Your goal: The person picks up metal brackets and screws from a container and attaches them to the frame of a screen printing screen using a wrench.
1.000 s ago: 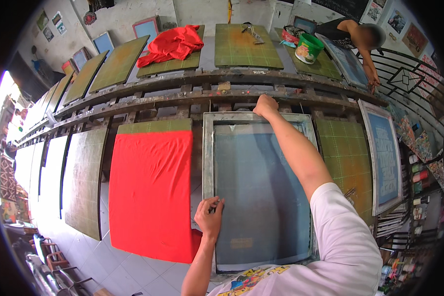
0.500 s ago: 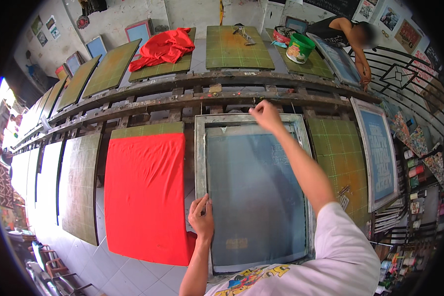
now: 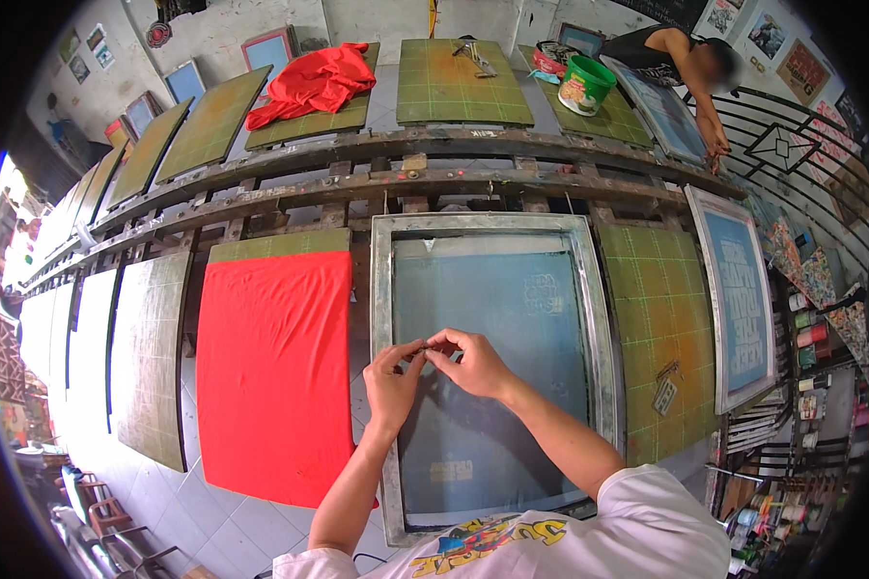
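Note:
Over the left part of the blue mesh screen (image 3: 497, 425) in its grey frame, my left hand (image 3: 391, 381) and my right hand (image 3: 463, 362) meet, fingers pinched round something small and dark that I cannot make out. The screen lies flat before me on the near row. Just left of it a red fabric (image 3: 272, 376) covers a board. To the right is a bare green board (image 3: 657, 309) with a small metal tool (image 3: 664, 396) on it.
A rail frame (image 3: 309, 193) runs behind, with more boards (image 3: 459, 96) beyond holding red cloth (image 3: 309, 87) and a green bucket (image 3: 584, 92). Another screen (image 3: 734, 299) leans at right, beside shelves of containers (image 3: 821, 405). A person (image 3: 666, 48) bends over a far-right screen.
My right hand has come down from the screen frame's top edge to meet my left hand, which has moved slightly up and inward from the left edge, over the mesh.

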Motion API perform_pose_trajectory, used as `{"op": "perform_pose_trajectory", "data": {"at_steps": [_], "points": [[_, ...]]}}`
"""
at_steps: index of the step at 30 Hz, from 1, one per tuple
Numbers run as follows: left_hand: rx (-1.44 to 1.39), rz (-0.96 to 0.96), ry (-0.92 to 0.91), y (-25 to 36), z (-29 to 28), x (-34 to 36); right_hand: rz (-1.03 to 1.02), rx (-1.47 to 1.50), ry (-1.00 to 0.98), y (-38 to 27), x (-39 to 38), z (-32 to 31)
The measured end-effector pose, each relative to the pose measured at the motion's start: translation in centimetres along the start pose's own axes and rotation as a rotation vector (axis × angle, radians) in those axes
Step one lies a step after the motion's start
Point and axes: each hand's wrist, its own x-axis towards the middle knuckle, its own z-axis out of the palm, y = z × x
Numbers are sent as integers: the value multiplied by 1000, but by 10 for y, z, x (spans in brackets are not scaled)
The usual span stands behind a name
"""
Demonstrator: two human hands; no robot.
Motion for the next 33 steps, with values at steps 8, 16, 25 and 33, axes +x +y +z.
{"op": "perform_pose_trajectory", "data": {"at_steps": [8,16,25,33], "points": [[-1099,-703,41,2,21,-9,-243,-150,72,-6,2,0],[-5,36,405,-25,25,19,-308,-395,281,8,117,-27],[51,-47,410,-34,30,32,-300,-673,219,42,283,-4],[52,-4,430,-35,28,31,-375,-821,169,48,302,8]]}}
